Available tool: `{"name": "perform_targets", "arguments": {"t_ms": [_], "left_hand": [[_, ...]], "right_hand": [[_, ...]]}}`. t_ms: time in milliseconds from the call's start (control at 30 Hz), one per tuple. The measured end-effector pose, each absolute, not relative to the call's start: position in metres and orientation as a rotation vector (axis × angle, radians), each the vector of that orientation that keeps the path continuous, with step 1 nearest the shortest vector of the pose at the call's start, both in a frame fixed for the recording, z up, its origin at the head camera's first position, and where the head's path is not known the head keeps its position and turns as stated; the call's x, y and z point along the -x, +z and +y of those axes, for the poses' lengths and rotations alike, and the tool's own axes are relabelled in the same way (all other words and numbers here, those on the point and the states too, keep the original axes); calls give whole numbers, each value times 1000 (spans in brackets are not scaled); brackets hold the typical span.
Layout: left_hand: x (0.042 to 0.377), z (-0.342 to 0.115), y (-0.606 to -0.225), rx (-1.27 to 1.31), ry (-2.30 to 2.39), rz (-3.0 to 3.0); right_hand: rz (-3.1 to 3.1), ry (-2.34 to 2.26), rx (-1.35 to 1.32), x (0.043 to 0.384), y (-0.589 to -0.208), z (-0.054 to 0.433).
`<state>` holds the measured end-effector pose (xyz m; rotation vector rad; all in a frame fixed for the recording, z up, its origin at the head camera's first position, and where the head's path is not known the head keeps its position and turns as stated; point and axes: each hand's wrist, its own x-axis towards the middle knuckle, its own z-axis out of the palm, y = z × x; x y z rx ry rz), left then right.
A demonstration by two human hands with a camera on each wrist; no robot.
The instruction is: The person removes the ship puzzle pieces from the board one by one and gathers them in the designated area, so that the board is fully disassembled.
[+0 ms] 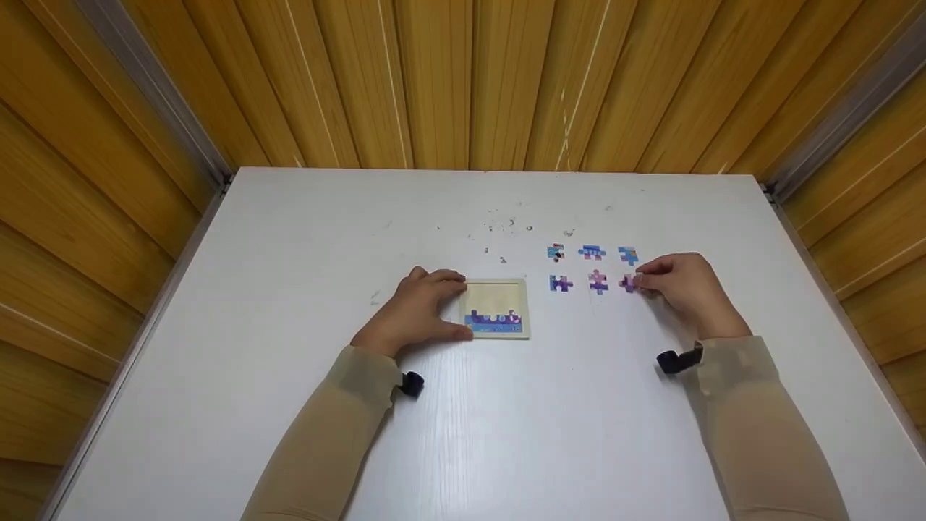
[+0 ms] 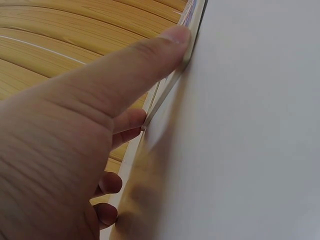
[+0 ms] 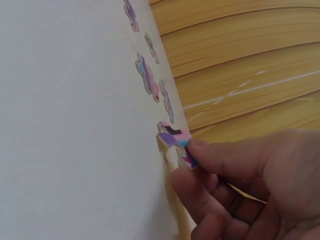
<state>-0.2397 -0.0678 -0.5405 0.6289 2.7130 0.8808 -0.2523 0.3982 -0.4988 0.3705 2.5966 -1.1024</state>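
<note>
In the head view my left hand (image 1: 416,311) grips a small square puzzle frame (image 1: 527,307) by its left side, thumb at the near corner and fingers at the far one. Joined blue and purple pieces (image 1: 493,325) fill the frame's near part; its far part shows bare backing. Seen from the left wrist, the thumb (image 2: 150,55) presses the frame's edge (image 2: 167,85). My right hand (image 1: 684,289) pinches a pink and purple puzzle piece (image 3: 172,135) between thumb and index finger. In the right wrist view that piece looks tilted; I cannot tell whether it still touches the table.
Several loose pieces lie in two rows right of the frame, among them a blue one (image 1: 592,252), a purple one (image 1: 559,283) and a pink one (image 1: 598,281). Small dark marks (image 1: 511,223) dot the white table (image 1: 325,224). Wood-patterned walls (image 1: 434,87) stand behind and beside it.
</note>
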Motion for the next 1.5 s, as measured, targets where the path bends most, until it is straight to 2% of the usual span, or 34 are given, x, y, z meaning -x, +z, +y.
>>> {"name": "perform_targets", "arguments": {"t_ms": [1067,1500], "left_hand": [[239,-68,-541,-638,885,2718],[239,-66,-540,-603,874,2724]], "right_hand": [[2745,-976,-268,251,-508,400],[2826,-1080,-254,248,-495,368]]}}
